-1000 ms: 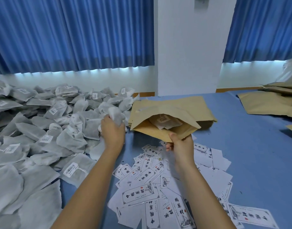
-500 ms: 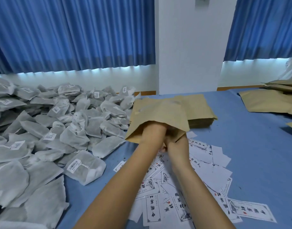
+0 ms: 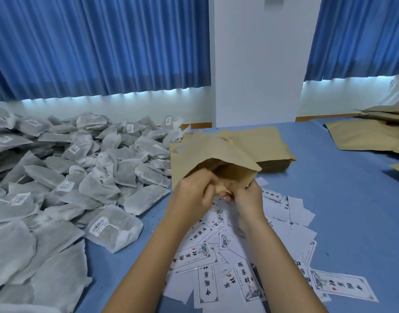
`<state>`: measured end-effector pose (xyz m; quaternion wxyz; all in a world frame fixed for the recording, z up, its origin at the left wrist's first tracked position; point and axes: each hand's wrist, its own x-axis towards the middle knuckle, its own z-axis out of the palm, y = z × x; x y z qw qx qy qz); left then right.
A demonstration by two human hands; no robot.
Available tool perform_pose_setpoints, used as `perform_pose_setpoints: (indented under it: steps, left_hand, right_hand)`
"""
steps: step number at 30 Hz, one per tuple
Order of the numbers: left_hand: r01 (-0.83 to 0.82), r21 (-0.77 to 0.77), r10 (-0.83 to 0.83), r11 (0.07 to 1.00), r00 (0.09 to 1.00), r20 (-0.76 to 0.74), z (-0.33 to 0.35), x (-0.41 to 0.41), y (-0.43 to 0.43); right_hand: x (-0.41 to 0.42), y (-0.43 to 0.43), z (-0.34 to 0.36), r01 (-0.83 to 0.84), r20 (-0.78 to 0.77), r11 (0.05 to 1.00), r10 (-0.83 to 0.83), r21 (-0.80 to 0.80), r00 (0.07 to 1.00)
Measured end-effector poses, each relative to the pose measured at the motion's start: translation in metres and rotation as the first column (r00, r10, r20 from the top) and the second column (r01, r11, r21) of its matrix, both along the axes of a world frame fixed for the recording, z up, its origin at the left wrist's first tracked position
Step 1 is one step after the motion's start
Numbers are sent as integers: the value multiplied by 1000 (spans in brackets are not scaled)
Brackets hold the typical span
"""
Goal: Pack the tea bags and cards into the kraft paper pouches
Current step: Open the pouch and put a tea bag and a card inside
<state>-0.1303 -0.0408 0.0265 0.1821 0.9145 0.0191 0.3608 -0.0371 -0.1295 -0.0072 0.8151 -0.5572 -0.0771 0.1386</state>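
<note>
Withdrawn from inside the kraft pouch (image 3: 207, 159), the left hand (image 3: 194, 193) now joins the right hand (image 3: 248, 196) at its open mouth, each grip pinching the lower lip. Just below the right hand the cards (image 3: 207, 283) lie on the bench (image 3: 340, 199); the tea bags (image 3: 112, 231) pile off to the left.

At five o'clock on the bench (image 3: 340, 199), a white card (image 3: 343, 288) is showing four large black Chinese characters, among them 中, 國 and 茶, with a small red seal mark beside them; the fourth is not coming through clearly. The other cards (image 3: 208, 283) scattered around six o'clock are carrying similar characters at various angles. At nine o'clock, a tea bag (image 3: 117, 236) is wearing a white barcode label (image 3: 98, 225), its digits showing too small to read.
</note>
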Motion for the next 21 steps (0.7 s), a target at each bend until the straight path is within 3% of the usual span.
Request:
perform_pose_setpoints:
  steps: [2, 3, 5, 7, 12, 15, 19, 21]
  left_hand:
    - [-58, -84, 37, 995, 974, -224, -4, -9, 1]
    - [-122, -98, 72, 988, 909, -411, -6, -10, 2]
    - [-215, -27, 132, 976, 688, -714, -14, -10, 0]
    - [-254, 76, 209, 964, 551, -808, -23, -8, -2]
    - [-339, 112, 280, 934, 499, -820, -31, -1, 5]
    - [-428, -23, 256, 904, 581, -772, -29, -2, 13]
    - [-453, -233, 293, 860, 813, -503, -15, -13, 18]
    - [-355, -482, 174, 801, 909, -380, -5, -17, 22]
  right_hand:
    - [0, 0, -1, -10, -2, 1000, 10, -19, 1000]
    - [1, 0, -2, -12, 6, 999, 12, -38, 1000]
    - [2, 1, -4, -9, 25, 996, 11, -87, 1000]
    - [1, 3, -6, -17, 24, 996, 19, -90, 1000]
    - [-2, 3, -6, -37, -23, 998, 35, -48, 999]
    - [-1, -1, -4, -41, -70, 999, 40, -12, 997]
    - [-3, -2, -1, -25, -81, 1000, 25, -1, 996]
    - [-3, -2, -1, -8, -86, 1000, 8, -7, 996]
